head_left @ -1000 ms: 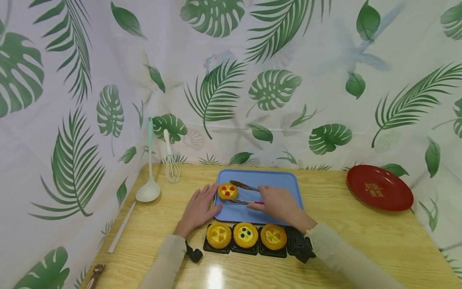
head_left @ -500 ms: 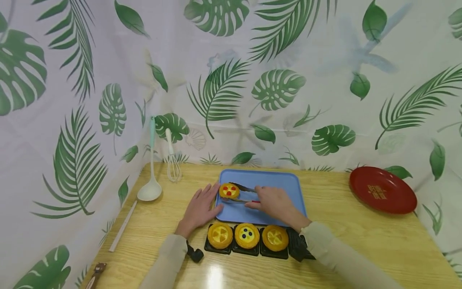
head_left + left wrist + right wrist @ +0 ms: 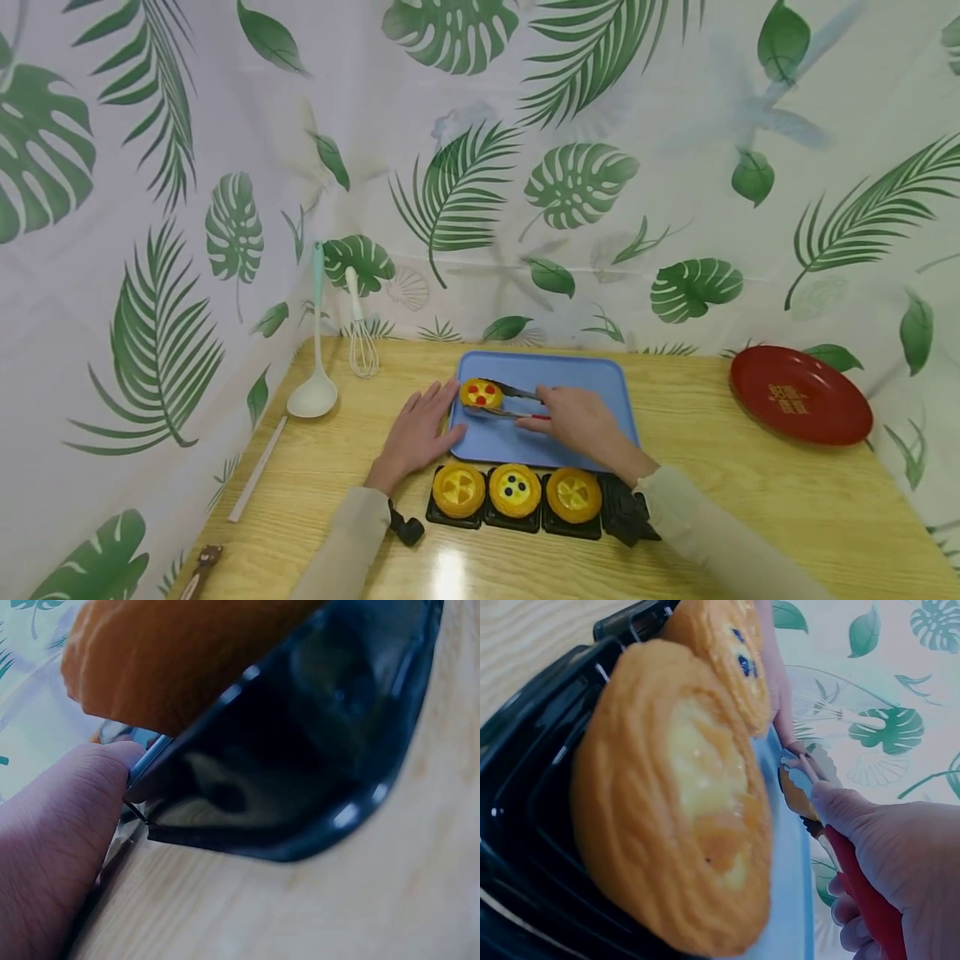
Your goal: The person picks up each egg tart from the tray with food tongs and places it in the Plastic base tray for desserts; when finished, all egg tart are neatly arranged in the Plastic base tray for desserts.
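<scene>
My right hand grips red-handled metal tongs over the blue tray. The tongs' arms lie on either side of an egg tart with red toppings at the tray's left end; whether its base touches the tray is hard to tell. My left hand lies with its fingers extended at the tray's left edge, thumb at the rim. In front of the tray are a tart with yellow fruit pieces, a tart with dark berries and another fruit tart, each in a black holder.
Right of the fruit tart is another black holder, partly hidden by the right wrist camera. A red oval plate lies far right. At left are a ladle, a whisk, a pale stick and a brown bear-topped item.
The tongs have closed in on the red-topped tart, which now looks slightly raised or tilted. The left hand keeps its place at the tray edge. The head view has shifted a little.
</scene>
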{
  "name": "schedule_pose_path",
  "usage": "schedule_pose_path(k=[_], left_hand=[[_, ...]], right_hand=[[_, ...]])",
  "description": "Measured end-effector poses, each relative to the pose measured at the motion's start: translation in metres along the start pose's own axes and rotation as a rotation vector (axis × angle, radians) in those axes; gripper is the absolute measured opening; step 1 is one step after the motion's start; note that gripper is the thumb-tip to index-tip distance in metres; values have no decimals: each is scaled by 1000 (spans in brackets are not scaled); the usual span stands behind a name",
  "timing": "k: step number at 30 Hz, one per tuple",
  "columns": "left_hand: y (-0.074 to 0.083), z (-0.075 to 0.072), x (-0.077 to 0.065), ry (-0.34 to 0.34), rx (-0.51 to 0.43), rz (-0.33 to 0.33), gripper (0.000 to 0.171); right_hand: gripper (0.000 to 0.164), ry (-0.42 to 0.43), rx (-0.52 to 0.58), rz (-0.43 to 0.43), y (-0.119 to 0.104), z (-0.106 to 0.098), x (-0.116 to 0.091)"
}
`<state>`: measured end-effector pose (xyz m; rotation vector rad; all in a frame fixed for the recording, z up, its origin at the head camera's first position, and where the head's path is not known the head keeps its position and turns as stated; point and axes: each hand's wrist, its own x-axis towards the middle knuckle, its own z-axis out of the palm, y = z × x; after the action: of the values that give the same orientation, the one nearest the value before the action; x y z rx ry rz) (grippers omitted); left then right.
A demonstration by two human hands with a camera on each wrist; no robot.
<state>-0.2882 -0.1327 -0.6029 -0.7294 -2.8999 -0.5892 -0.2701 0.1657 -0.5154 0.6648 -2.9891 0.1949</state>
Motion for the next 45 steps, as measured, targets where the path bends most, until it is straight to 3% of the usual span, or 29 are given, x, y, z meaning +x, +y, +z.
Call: schedule_pose_path(k=[7, 22, 30, 34, 40, 45], left_hand=[[2, -1, 1, 17, 2, 22, 80], [6, 2, 0, -4, -17, 20, 80], [5, 5, 2, 9, -18, 24, 80], [4, 5, 3, 4, -26, 24, 80], [4, 4, -1, 11, -28, 17, 80], [4, 3, -2, 13, -31, 16, 80]], right_hand=[[49, 48, 62, 25, 11, -18, -19], [49, 97, 26, 88, 33, -38, -79], [64, 83, 44, 203, 42, -57, -128], [72, 122, 25, 247, 48, -64, -157], [59, 172, -22, 235, 53, -65, -200], [48, 195, -37, 215, 56, -60, -225]])
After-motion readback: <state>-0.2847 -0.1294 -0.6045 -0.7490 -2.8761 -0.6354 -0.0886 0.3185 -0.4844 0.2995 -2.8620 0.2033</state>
